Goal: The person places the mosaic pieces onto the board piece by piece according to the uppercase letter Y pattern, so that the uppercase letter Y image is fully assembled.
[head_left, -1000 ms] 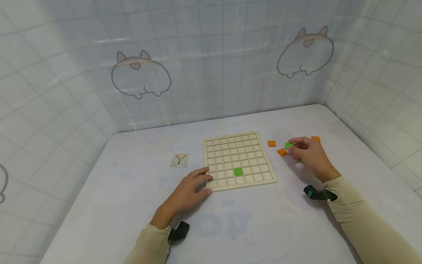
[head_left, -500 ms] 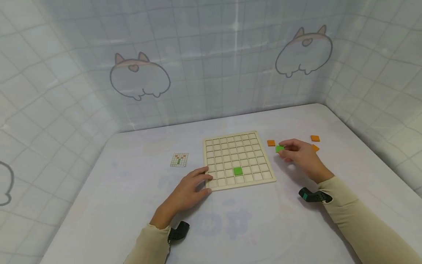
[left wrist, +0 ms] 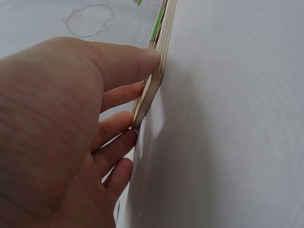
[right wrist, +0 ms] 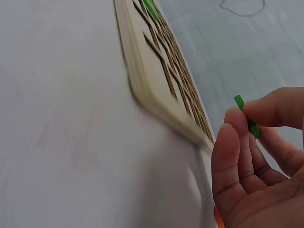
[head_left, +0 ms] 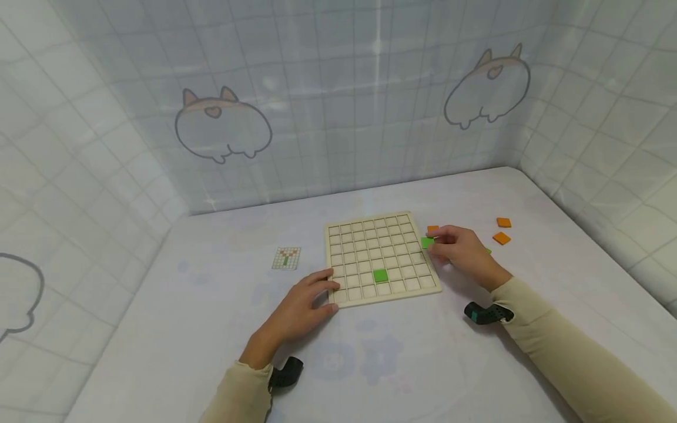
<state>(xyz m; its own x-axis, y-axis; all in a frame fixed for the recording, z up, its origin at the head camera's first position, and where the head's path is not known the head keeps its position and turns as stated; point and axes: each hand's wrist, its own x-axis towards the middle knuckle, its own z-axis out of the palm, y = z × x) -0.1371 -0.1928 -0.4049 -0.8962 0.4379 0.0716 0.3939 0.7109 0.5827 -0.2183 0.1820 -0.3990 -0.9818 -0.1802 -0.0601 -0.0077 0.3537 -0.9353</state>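
Note:
A pale wooden grid board (head_left: 374, 254) lies on the table, with one green square tile (head_left: 380, 275) in a cell of a lower row. My left hand (head_left: 298, 305) rests at the board's near left corner. Its thumb (left wrist: 128, 64) touches the near edge and its fingers, fairly straight, lie along the left side. Between thumb and fingertips my right hand (head_left: 462, 252) pinches another green tile (right wrist: 247, 117), held above the board's right edge. An orange tile (head_left: 433, 229) is partly hidden behind that hand.
Two orange tiles, a nearer one (head_left: 501, 238) and a farther one (head_left: 504, 222), lie to the right. A green tile (head_left: 488, 251) peeks out behind the right hand. Left of the board lies a small pattern card (head_left: 286, 258). A tile-patterned curtain (head_left: 328, 117) stands behind the table.
My right hand has moved left with the pinched green tile, from among the loose tiles to the board's right edge. My left hand has stayed at the board's corner.

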